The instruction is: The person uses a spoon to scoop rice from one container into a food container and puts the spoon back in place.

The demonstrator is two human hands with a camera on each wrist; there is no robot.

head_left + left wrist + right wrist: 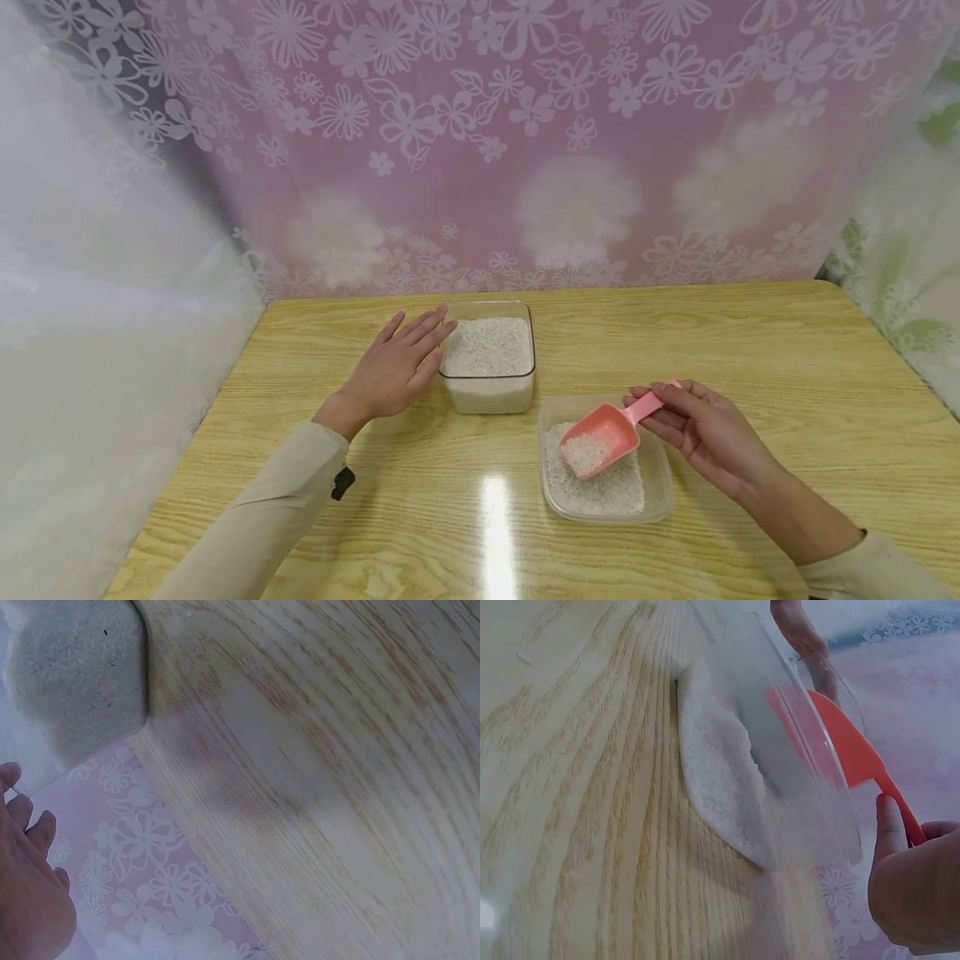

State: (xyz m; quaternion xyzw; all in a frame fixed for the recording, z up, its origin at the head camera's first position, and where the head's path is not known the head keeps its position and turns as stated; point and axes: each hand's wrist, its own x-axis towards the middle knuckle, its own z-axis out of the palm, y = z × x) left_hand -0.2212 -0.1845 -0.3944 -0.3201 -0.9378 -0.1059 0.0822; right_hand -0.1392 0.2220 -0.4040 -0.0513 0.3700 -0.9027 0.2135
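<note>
My right hand (712, 433) pinches the handle of a pink scoop (611, 423) by its end. White rice grains (587, 453) lie in the front of the scoop, which is tilted over a low clear plastic container (663, 492). That container holds rice, seen through its side in the right wrist view. To the left and farther back stands a taller clear container (491, 397), filled with rice nearly to its rim. The fingers of my left hand (397, 364) are extended, with the tips at its left rim. In the left wrist view the left hand (34, 885) is partly cut off.
Both containers stand on a wood-grain table (360, 500). A pink flowered curtain (450, 167) hangs behind its back edge, with pale sheeting (112, 292) along the left. A single white grain (525, 658) lies on the table in the right wrist view.
</note>
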